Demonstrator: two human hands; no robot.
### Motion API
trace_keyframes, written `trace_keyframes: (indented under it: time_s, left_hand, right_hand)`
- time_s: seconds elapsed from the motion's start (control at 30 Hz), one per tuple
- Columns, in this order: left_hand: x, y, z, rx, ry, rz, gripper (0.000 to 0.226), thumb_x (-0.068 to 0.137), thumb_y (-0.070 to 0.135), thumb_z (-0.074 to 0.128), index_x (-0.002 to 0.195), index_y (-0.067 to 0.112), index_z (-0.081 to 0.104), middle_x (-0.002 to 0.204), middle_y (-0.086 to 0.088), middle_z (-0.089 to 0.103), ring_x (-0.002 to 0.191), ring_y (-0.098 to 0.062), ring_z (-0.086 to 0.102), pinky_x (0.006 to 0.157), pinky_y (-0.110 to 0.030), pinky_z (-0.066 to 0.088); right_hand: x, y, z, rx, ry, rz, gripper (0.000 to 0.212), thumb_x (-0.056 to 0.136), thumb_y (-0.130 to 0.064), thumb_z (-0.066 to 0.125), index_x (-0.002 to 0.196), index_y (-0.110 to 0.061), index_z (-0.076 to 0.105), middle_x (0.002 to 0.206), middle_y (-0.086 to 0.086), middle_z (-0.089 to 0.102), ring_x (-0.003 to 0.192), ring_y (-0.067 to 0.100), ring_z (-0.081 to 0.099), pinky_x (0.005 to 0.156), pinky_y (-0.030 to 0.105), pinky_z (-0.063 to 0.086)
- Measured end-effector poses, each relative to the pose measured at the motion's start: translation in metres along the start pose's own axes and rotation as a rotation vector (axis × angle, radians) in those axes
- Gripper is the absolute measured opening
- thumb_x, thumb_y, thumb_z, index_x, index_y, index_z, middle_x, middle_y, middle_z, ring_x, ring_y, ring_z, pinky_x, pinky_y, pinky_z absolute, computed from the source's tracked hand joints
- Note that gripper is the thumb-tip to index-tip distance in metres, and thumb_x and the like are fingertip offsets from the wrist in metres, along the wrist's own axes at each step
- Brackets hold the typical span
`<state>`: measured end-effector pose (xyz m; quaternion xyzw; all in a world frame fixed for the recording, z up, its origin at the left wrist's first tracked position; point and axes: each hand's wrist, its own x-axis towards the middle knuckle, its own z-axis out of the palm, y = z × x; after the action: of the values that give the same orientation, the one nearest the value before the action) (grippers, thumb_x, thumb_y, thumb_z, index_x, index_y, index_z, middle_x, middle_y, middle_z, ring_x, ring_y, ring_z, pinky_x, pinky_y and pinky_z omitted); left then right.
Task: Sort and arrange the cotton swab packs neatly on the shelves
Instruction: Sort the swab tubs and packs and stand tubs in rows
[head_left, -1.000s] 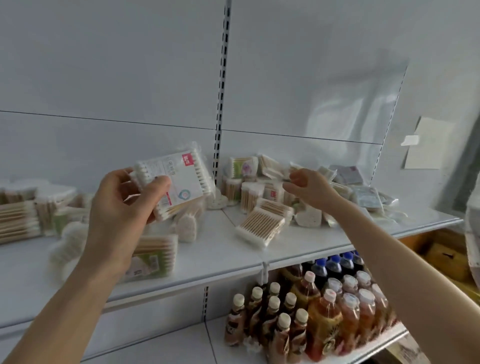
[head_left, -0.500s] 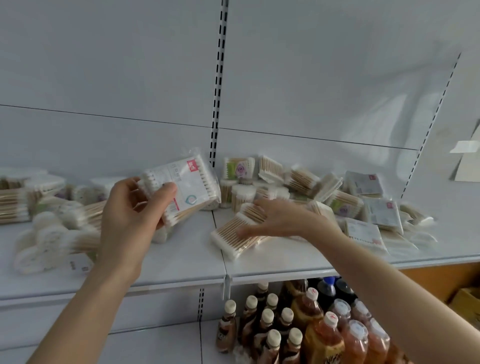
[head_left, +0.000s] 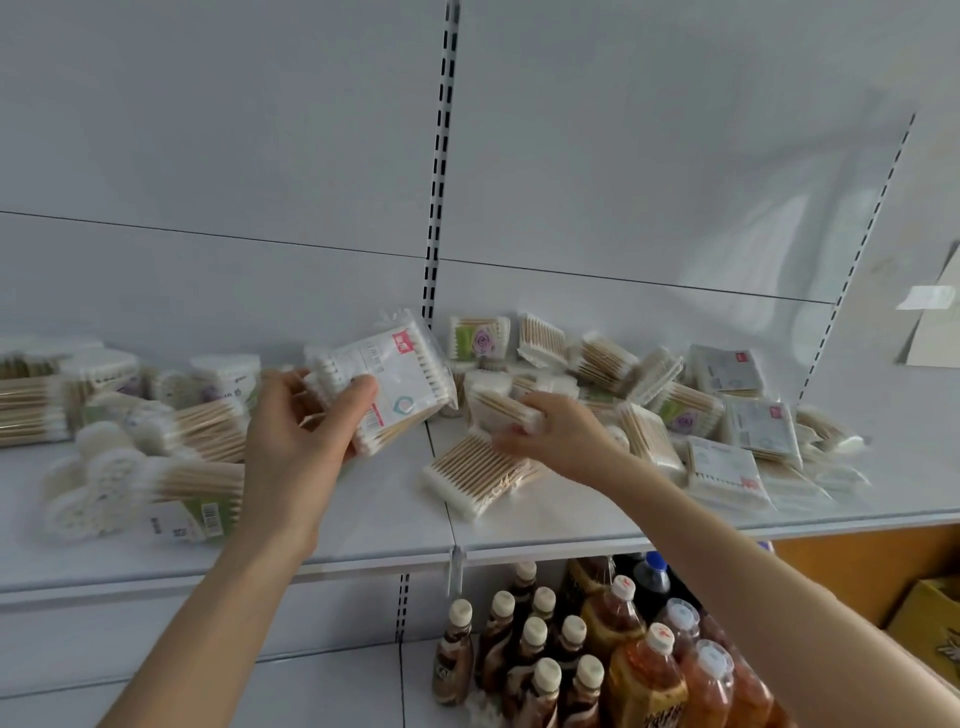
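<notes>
Left hand (head_left: 296, 441): our fingers pinch a white-label swab pack (head_left: 387, 376), raised above the shelf (head_left: 374, 530);
Right hand (head_left: 558, 441): our fingers curl round a wooden-stick pack (head_left: 501, 410), just above the loose pile (head_left: 675, 410)

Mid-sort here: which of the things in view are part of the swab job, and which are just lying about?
Part of the job:
- labelled swab pack in the left hand
- swab pack in the right hand
- flat swab pack on the shelf
- jumbled pile of packs at right
- packs at left

Just lying about:
- drink bottles below
- yellow box
- paper on the wall
</notes>
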<state>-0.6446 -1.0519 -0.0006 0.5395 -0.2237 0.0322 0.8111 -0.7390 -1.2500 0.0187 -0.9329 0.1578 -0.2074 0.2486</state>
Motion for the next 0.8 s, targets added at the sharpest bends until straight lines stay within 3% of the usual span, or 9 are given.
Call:
trace_keyframes:
  time_s: [0.1, 0.17, 0.3, 0.37, 0.47, 0.53, 0.67, 0.73, 0.8]
  left_hand:
    - [0.001, -0.003, 0.000, -0.013, 0.008, -0.004, 0.030, 0.083, 0.022, 0.066, 0.106, 0.008, 0.052, 0.100, -0.008, 0.066, 0.085, -0.014, 0.066, 0.052, -0.012, 0.049]
    - [0.002, -0.003, 0.001, -0.041, 0.011, -0.034, 0.038, 0.083, 0.020, 0.067, 0.112, 0.001, 0.050, 0.099, -0.008, 0.066, 0.080, -0.012, 0.066, 0.050, -0.012, 0.048]
    - [0.001, -0.002, 0.008, -0.134, -0.013, -0.117, 0.041, 0.081, 0.022, 0.067, 0.113, 0.001, 0.051, 0.095, -0.008, 0.067, 0.077, -0.013, 0.066, 0.052, -0.019, 0.052]
    - [0.000, -0.001, 0.013, -0.201, -0.055, -0.148, 0.045, 0.076, 0.031, 0.068, 0.109, 0.004, 0.053, 0.089, -0.007, 0.067, 0.078, -0.018, 0.064, 0.053, -0.023, 0.054]
    - [-0.006, -0.001, 0.019, -0.199, -0.119, -0.141, 0.077, 0.056, 0.045, 0.079, 0.115, 0.004, 0.053, 0.096, -0.007, 0.069, 0.084, -0.019, 0.067, 0.061, -0.031, 0.057]
    - [-0.008, -0.001, 0.020, -0.176, -0.114, -0.109, 0.073, 0.049, 0.040, 0.079, 0.112, 0.010, 0.058, 0.090, -0.001, 0.071, 0.078, -0.013, 0.069, 0.057, -0.028, 0.054]
    - [-0.007, -0.001, 0.015, -0.077, -0.066, -0.002, 0.040, 0.065, 0.018, 0.078, 0.101, 0.008, 0.065, 0.083, -0.001, 0.072, 0.074, -0.011, 0.069, 0.057, -0.024, 0.053]
    - [-0.005, -0.002, 0.009, -0.020, -0.035, 0.047, 0.044, 0.070, 0.012, 0.079, 0.108, 0.000, 0.061, 0.092, -0.007, 0.071, 0.078, -0.013, 0.069, 0.059, -0.020, 0.052]
    - [-0.007, -0.002, 0.006, 0.001, -0.013, 0.075, 0.054, 0.068, 0.015, 0.082, 0.113, -0.002, 0.057, 0.099, -0.010, 0.070, 0.084, -0.014, 0.069, 0.063, -0.020, 0.052]
  right_hand:
    - [0.000, -0.003, -0.008, 0.210, 0.197, 0.020, 0.029, 0.083, -0.023, 0.066, 0.107, -0.010, 0.056, 0.084, 0.001, 0.063, 0.059, 0.007, 0.059, 0.050, 0.016, 0.050]
    - [-0.002, -0.012, -0.020, 0.514, 0.311, -0.002, 0.035, 0.079, -0.021, 0.069, 0.106, -0.012, 0.050, 0.083, 0.000, 0.064, 0.058, 0.006, 0.064, 0.048, 0.016, 0.051]
    - [-0.006, -0.033, -0.028, 0.857, 0.040, -0.060, 0.038, 0.067, -0.028, 0.067, 0.095, -0.008, 0.053, 0.077, 0.004, 0.069, 0.069, 0.016, 0.069, 0.063, 0.030, 0.058]
    - [-0.006, -0.041, -0.018, 0.765, -0.069, -0.053, 0.033, 0.072, -0.026, 0.066, 0.097, -0.007, 0.053, 0.082, 0.007, 0.068, 0.074, 0.018, 0.068, 0.070, 0.032, 0.059]
    - [-0.005, -0.050, -0.003, 0.633, -0.105, -0.089, 0.026, 0.078, -0.023, 0.067, 0.097, -0.009, 0.055, 0.082, 0.000, 0.068, 0.074, 0.011, 0.067, 0.076, 0.027, 0.057]
    - [-0.004, -0.054, 0.002, 0.602, -0.086, -0.108, 0.023, 0.077, -0.026, 0.069, 0.092, -0.016, 0.055, 0.080, -0.005, 0.066, 0.072, 0.006, 0.065, 0.073, 0.021, 0.056]
    - [0.001, -0.044, 0.002, 0.443, -0.054, -0.063, 0.059, 0.067, -0.060, 0.057, 0.107, -0.016, 0.057, 0.097, -0.003, 0.065, 0.089, 0.011, 0.064, 0.078, 0.027, 0.053]
    - [-0.003, -0.034, 0.001, 0.182, -0.108, -0.055, 0.071, 0.067, -0.069, 0.044, 0.108, -0.013, 0.059, 0.097, -0.006, 0.062, 0.089, 0.012, 0.061, 0.074, 0.022, 0.049]
    - [-0.009, -0.024, 0.004, -0.090, -0.199, -0.002, 0.076, 0.068, -0.070, 0.049, 0.118, -0.014, 0.054, 0.104, -0.004, 0.059, 0.094, 0.014, 0.058, 0.079, 0.025, 0.049]
